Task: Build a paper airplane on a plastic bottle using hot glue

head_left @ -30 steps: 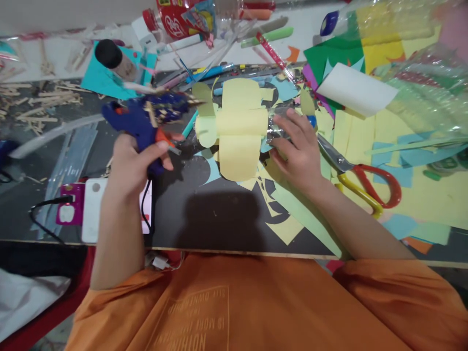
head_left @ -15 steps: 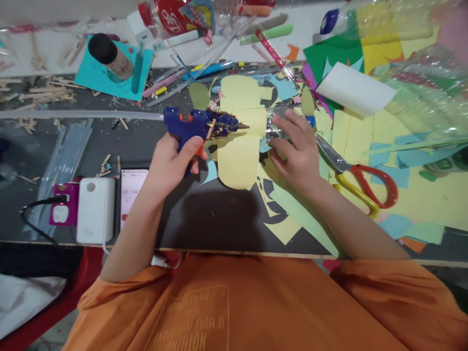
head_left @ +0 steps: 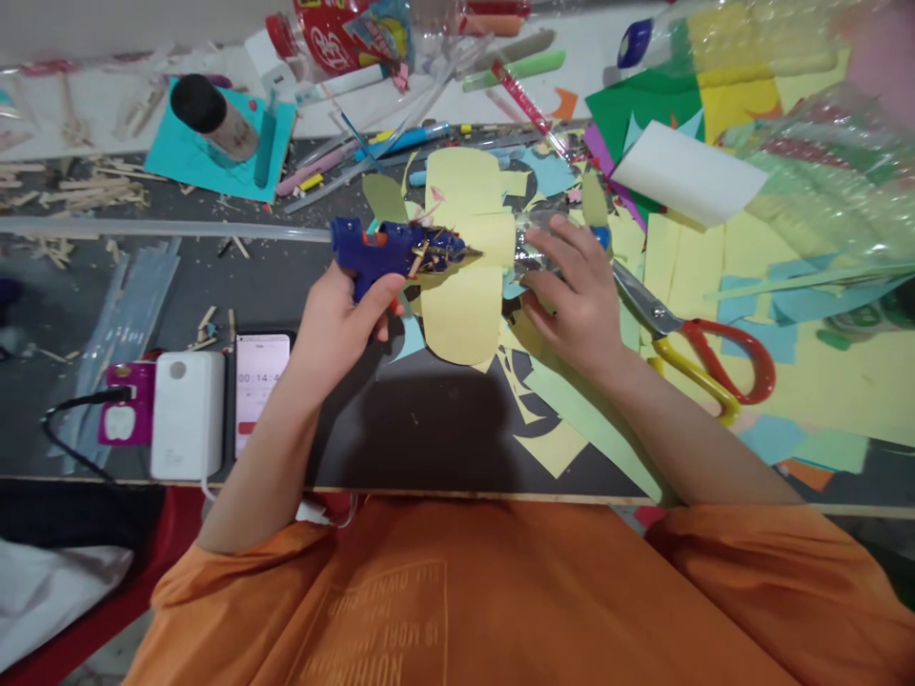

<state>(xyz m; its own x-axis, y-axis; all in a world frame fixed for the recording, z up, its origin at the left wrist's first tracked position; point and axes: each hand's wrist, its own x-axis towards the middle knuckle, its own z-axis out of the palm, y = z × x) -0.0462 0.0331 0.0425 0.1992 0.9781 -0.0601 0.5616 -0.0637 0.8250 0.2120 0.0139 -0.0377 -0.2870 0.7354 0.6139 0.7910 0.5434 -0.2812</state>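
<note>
My left hand (head_left: 339, 319) grips the handle of a blue glue gun (head_left: 390, 250) with an orange trigger. Its nozzle points right and touches a pale yellow paper craft (head_left: 464, 257) made of rolled and flat pieces. My right hand (head_left: 576, 295) rests on the craft's right end, fingers curled over a clear plastic bottle part (head_left: 533, 243) with a blue cap. The craft lies on the dark table (head_left: 421, 419) among paper scraps.
Red and yellow scissors (head_left: 704, 348) lie right of my right hand. A phone (head_left: 261, 376), a white charger (head_left: 186, 410) and a purple socket sit front left. Coloured paper sheets (head_left: 721, 267), pens, wooden sticks (head_left: 86, 191), a long glue stick (head_left: 157, 229) and a black-capped bottle (head_left: 211, 114) crowd the back.
My left hand brought the glue gun from the left over to the yellow craft and set its nozzle against it. My right hand stayed on the bottle end.
</note>
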